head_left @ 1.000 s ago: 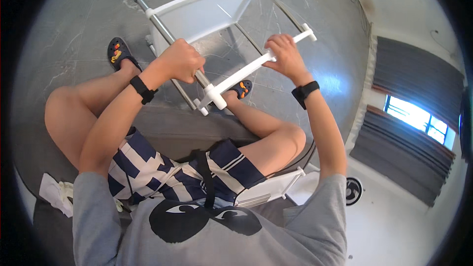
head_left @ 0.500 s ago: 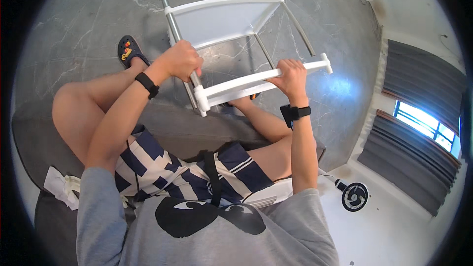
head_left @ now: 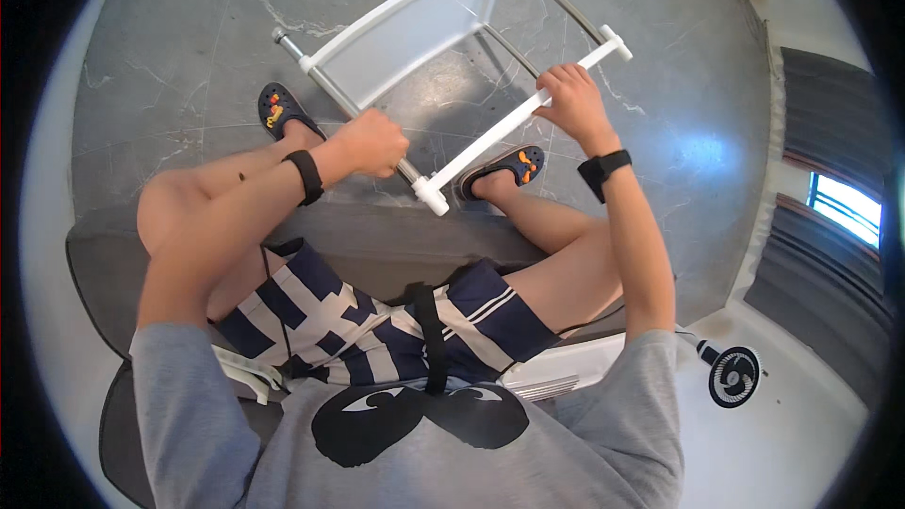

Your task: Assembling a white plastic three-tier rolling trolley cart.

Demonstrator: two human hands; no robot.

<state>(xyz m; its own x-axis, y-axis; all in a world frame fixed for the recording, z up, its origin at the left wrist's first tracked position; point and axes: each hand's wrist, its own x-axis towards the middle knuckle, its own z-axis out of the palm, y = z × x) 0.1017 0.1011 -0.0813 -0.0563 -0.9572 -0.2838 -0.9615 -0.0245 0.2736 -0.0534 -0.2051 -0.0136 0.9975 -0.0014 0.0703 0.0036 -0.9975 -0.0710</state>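
Two hands hold a rack (head_left: 429, 28) in front of the seated person.
The left hand (head_left: 372, 143) has its grip closed around a metal pole (head_left: 335, 91); the right hand (head_left: 569, 106) has its grip around the white bar (head_left: 490, 139), near its far end. The white panel (head_left: 415, 52) is tilted, above the grey floor (head_left: 660, 57), beyond the dark shoes (head_left: 517, 168).

We look down from 1 head-worn fisheye camera, close above a gray shirt (head_left: 424, 481), facing out over the floor (head_left: 207, 47); curtains (head_left: 820, 302) near the right rim appear bent.
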